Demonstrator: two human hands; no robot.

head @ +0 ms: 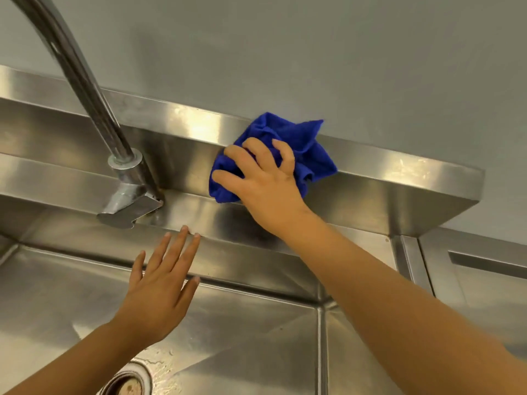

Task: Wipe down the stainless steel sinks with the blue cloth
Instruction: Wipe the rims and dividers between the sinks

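Here, a grey wall (313,52) backs a steel sink (256,337) whose raised ledge (385,166) runs along the far side, with a curved tap (85,81) standing at the left. The blue cloth (308,155) is bunched against that ledge, right of the tap, and grasped by the right hand (265,189) with fingers curled into it. The left hand (159,295) lies released, straight fingertips (184,229) touching the sink's far rim.
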